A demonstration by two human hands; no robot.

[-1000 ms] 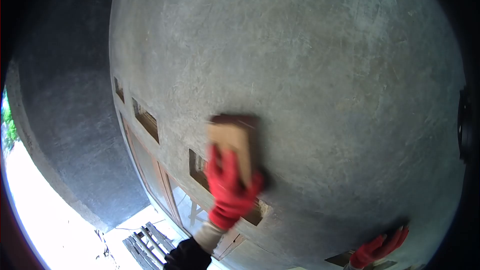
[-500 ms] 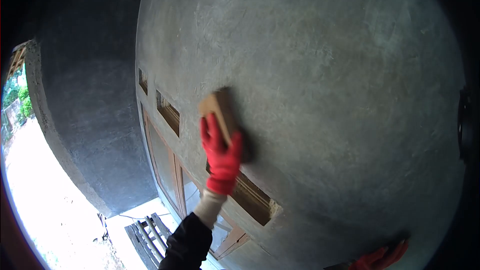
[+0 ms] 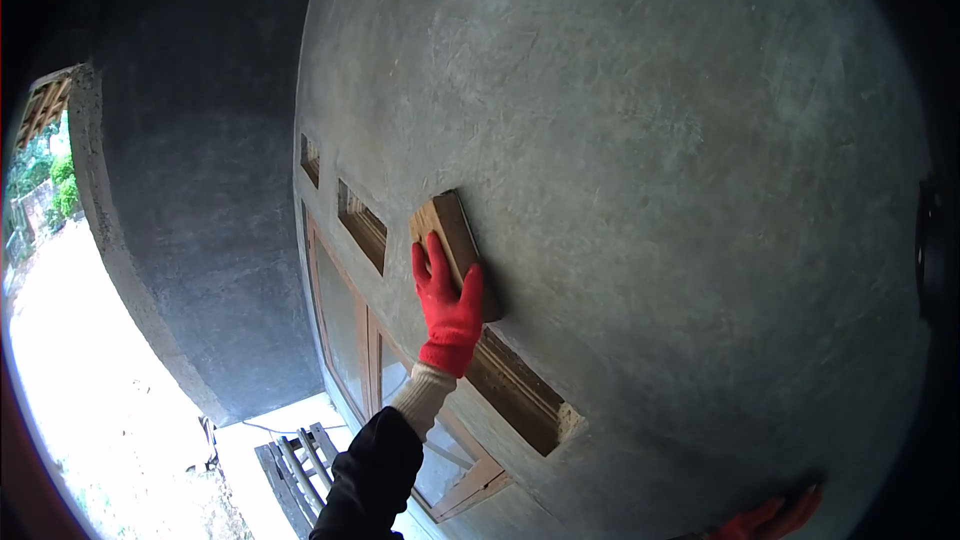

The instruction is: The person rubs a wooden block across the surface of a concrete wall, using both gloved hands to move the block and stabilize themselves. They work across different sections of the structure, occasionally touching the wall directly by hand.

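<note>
My left hand (image 3: pixel 449 310), in a red glove with a cream cuff, grips a wooden sanding block (image 3: pixel 446 240) from below, fingers on its near face and thumb at the right side. The block lies against the grey plastered wall (image 3: pixel 640 200), tilted, with a thin dark layer along its wall side. It is just above a recessed rectangular opening (image 3: pixel 512 386). At the lower right, my right hand (image 3: pixel 772 520), also red-gloved, rests against the wall with its fingers stretched out. The frame's bottom edge cuts off part of it.
Two smaller recessed openings (image 3: pixel 362 227) follow along the wall to the left. Below them are wood-framed glass panels (image 3: pixel 374 360). A slatted wooden bench (image 3: pixel 298 475) stands at the lower left. A dark side wall (image 3: pixel 195 200) ends at a bright outdoor opening.
The view has shifted, so the wall sits farther right. Against the wall, my left hand and the block have slid slightly left and down. My right hand stays on the wall.
</note>
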